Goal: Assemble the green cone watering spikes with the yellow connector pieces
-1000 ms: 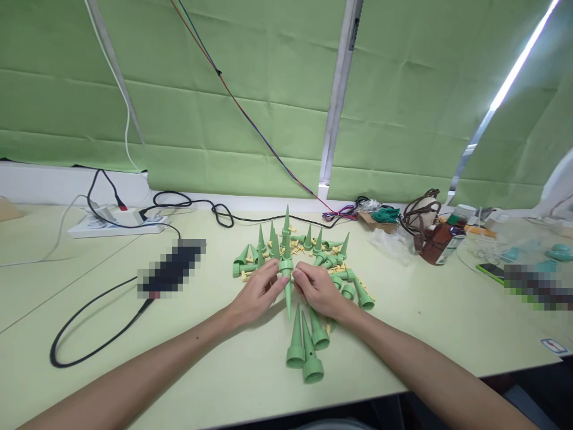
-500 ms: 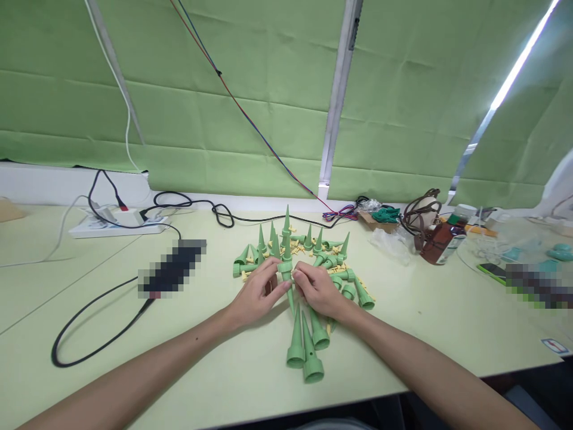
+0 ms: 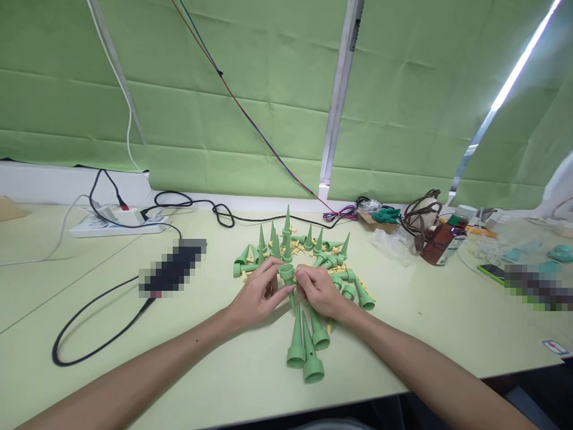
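In my left hand [image 3: 262, 294] is a green plastic plant watering spike [image 3: 287, 276], its round hollow end up and its point down. Thumb and fingers close around its upper part. Right beside it, my right hand [image 3: 319, 289] is pinched against the spike's side; whatever is between its fingertips is too small and hidden to make out. Two loose green spikes [image 3: 296, 343] lie just below my hands, points away from me. Behind my hands, several more green spikes [image 3: 319, 242] stand or lie among small yellow plastic pieces [image 3: 302, 248].
At the left lie a blurred dark device [image 3: 172, 269] with a black cable and a white power strip [image 3: 119, 226]. To the right are a brown bottle [image 3: 444, 240], a clear plastic bag [image 3: 390, 243] and a phone with a green edge [image 3: 492, 273]. Green sheeting hangs behind the table.
The held spike has tilted, so its open end now faces me more. My right fingertips have shifted very slightly right. The other spikes lie as before.
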Demonstrator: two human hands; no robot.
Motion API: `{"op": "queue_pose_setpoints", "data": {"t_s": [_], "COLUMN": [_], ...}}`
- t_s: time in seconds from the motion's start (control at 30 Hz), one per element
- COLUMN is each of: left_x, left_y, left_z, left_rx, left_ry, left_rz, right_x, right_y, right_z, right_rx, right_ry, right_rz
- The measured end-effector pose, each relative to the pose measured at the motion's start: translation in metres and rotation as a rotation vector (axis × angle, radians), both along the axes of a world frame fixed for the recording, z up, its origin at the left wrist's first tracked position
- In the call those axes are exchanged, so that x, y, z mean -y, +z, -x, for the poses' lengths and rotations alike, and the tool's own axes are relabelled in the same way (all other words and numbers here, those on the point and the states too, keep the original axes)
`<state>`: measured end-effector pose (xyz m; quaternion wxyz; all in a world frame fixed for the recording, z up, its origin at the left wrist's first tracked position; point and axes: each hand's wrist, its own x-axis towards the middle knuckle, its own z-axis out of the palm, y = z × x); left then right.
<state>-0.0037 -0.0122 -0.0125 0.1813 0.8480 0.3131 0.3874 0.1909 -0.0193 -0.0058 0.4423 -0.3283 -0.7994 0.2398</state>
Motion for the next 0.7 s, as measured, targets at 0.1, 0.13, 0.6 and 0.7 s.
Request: {"op": "queue_pose_setpoints", "data": {"t_s": [0.1,0.13,0.6,0.7], "left_x": [0.0006,0.0005,0.0025,0.002], "left_y": [0.0001,-0.0001,0.0012,0.0001], "left_z": [-0.0003,-0.0003,-0.002,-0.0022], "left_rx": [0.0,0.001,0.036,0.041], "left_ry": [0.004,0.005,0.022,0.026], "left_rz": [-0.015,-0.018,-0.048,-0.073], "right_x": [0.0005,0.0007,-0.001,-0.0001], "right_y": [0.0001,0.0001,-0.0009,-0.0003], "right_z": [-0.0001,0.0,-0.0006,-0.0005], "right_rx": [-0.013,-0.017,-0.01,-0.002], "right_ry": [0.014,0.016,0.02,0.011], "right_rz": [0.006,0.006,0.008,0.022]}}
